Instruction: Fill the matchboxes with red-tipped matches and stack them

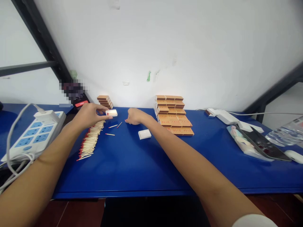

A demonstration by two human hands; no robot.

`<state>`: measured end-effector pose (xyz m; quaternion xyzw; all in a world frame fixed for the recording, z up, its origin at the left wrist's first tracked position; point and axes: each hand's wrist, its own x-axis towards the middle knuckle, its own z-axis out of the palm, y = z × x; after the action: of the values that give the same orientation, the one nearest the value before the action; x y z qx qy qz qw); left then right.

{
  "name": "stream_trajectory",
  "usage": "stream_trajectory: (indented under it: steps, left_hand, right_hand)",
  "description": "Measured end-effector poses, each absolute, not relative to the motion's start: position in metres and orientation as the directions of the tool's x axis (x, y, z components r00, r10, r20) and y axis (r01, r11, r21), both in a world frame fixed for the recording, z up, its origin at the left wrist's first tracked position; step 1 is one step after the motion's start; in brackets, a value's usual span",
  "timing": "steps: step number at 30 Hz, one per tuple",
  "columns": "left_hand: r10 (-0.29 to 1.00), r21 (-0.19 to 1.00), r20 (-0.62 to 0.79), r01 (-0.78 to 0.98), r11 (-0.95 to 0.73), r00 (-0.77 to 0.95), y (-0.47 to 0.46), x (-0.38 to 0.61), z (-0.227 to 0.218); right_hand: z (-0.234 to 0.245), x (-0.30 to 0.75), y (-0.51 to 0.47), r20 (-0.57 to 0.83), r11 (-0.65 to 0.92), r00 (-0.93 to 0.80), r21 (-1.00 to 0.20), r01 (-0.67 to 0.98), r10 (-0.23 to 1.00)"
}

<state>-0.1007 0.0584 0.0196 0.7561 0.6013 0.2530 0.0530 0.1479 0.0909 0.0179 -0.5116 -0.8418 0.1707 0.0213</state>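
The blue bench [151, 170] spreads under both hands. To the left of the left hand [89, 114] lies a white power strip [35, 134], partly covered by the left forearm [47, 160]. To the right of the right hand [135, 116] stands a large stack of matchboxes [174, 117]; the right forearm [189, 160] hides its near left corner. Much farther to the right, a clear bottle [287, 130] is cut off by the edge of the view. Below the left hand, a long match pile [91, 140] comes towards the person, its far end partly hidden.

The two hands are well apart. Behind the left hand is a small stack of matchboxes [104, 101], its foot partly hidden by fingers. The left hand grips a filled tray [111, 113] between thumb and fingers. Nearer to the person than the right hand lies a white tray [145, 134].

The right hand is curled, fingertips down; whether they pinch a match, I cannot tell. Between the hands lie three loose matches [110, 134].
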Motion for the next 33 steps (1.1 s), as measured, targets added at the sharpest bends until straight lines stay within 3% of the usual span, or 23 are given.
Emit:
stream_trajectory:
  steps: [9,14,21,27,33]
  left_hand:
    - [0.932,0.352,0.314,0.889,-0.291,0.18,0.06,-0.104,0.02]
    - [0.933,0.334,0.31,0.898,-0.287,0.183,0.061,-0.105,0.021]
    - [0.933,0.332,0.303,0.896,-0.293,0.193,0.061,-0.106,0.021]
    - [0.934,0.329,0.307,0.9,-0.285,0.184,0.062,-0.107,0.021]
    - [0.912,0.302,0.348,0.896,-0.327,0.216,0.062,-0.11,0.019]
  right_hand:
    - [0.013,0.143,0.09,-0.022,0.685,-0.793,-0.488,0.54,0.609]
    - [0.008,0.145,0.092,0.067,0.689,-0.766,-0.491,0.533,0.639]
    - [0.009,0.142,0.092,-0.054,0.66,-0.754,-0.446,0.604,0.654]
    - [-0.003,0.128,0.086,0.142,0.707,-0.742,-0.463,0.535,0.655]
    - [-0.015,0.123,0.078,0.142,0.69,-0.71,-0.427,0.584,0.689]
